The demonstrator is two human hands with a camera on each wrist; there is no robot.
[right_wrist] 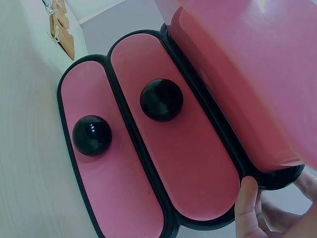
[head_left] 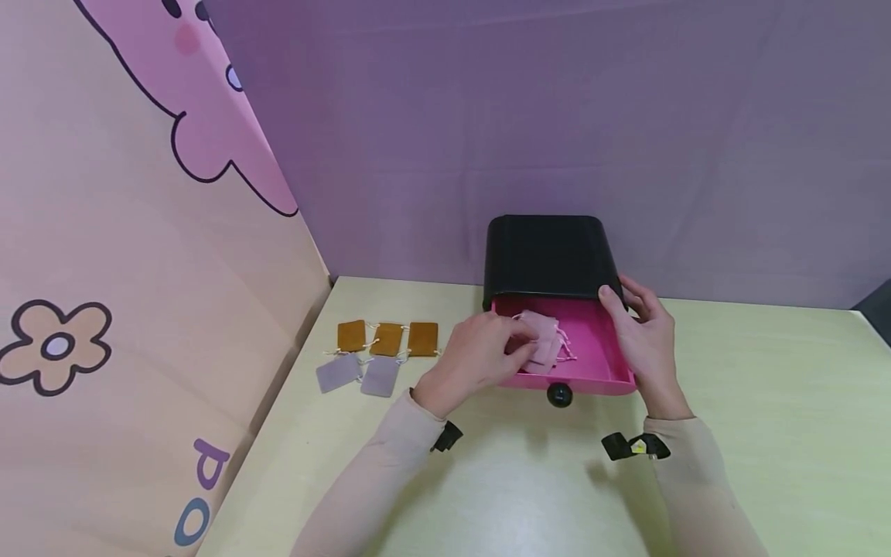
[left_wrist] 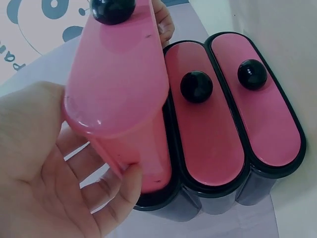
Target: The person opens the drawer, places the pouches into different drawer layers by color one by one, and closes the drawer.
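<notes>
A black drawer unit (head_left: pixel 550 255) with three pink drawers stands on the table, its top drawer (head_left: pixel 599 348) pulled out. Pale pink drawstring pouches (head_left: pixel 548 352) lie in that drawer, their strings toward the right. Over the drawer's left wall reaches my left hand (head_left: pixel 480 348), thumb and forefinger bent at the edge of a pouch, which they pinch. The drawer front (left_wrist: pixel 119 74) hides those fingertips in the left wrist view. My right hand (head_left: pixel 647 336) grips the unit's right side, thumb (right_wrist: pixel 246 198) on the black front edge and fingers round the side.
Left of the unit, three brown pouches (head_left: pixel 388 340) lie in a row on the table (head_left: pixel 306 464). Two grey pouches (head_left: pixel 380 377) are just in front of them. A black knob (head_left: pixel 560 394) sticks out from the open drawer. A purple cloth (head_left: pixel 418 155) hangs behind.
</notes>
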